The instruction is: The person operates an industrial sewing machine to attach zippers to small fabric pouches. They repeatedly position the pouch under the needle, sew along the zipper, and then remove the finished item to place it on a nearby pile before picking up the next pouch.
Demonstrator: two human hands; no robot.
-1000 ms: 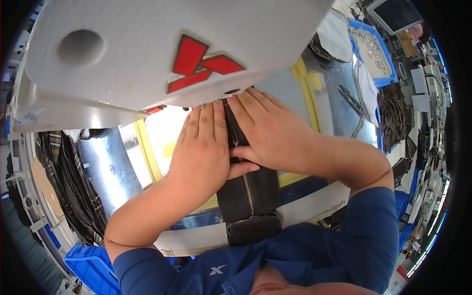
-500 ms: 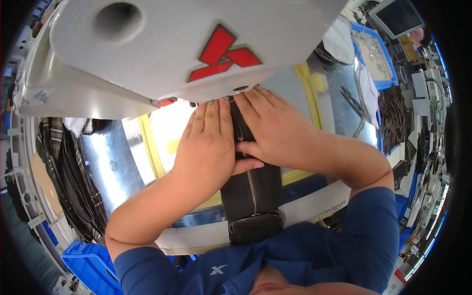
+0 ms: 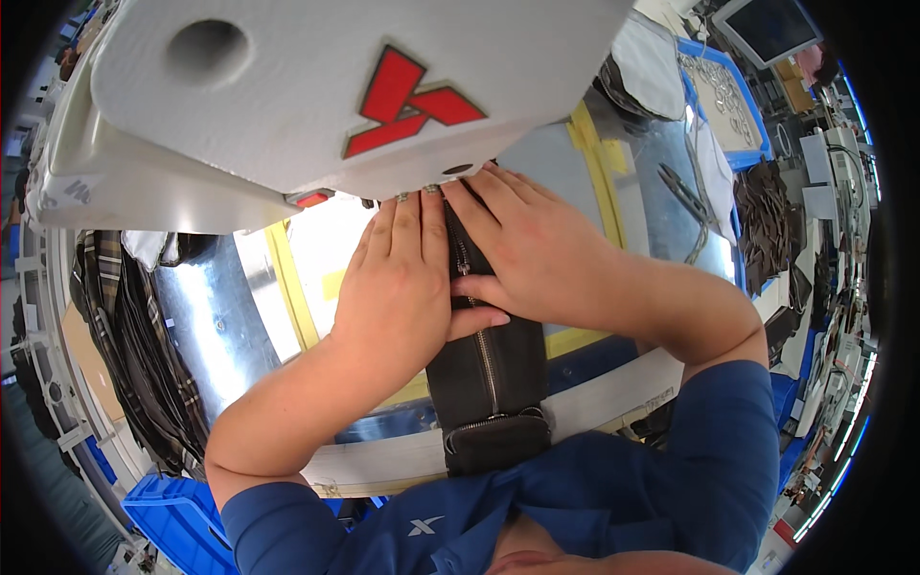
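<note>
My left hand and my right hand lie flat, fingers stretched, on a long black fabric piece with a metal zipper down its middle and a small zipped pouch at its near end. Both thumbs reach inward across the zipper. The fingertips are close under the front of a large grey sewing machine head with a red emblem; its needle area is hidden. The fabric rests on a metal work surface marked with yellow tape.
Dark plaid cloth hangs at the left, above a blue crate. At the right are pliers or snips, a blue tray of metal parts, a stack of brown pieces and a screen.
Both hands and the fabric have shifted slightly forward, toward the machine. The machine has shifted a little in the view. Both hands remain flat on the fabric.
</note>
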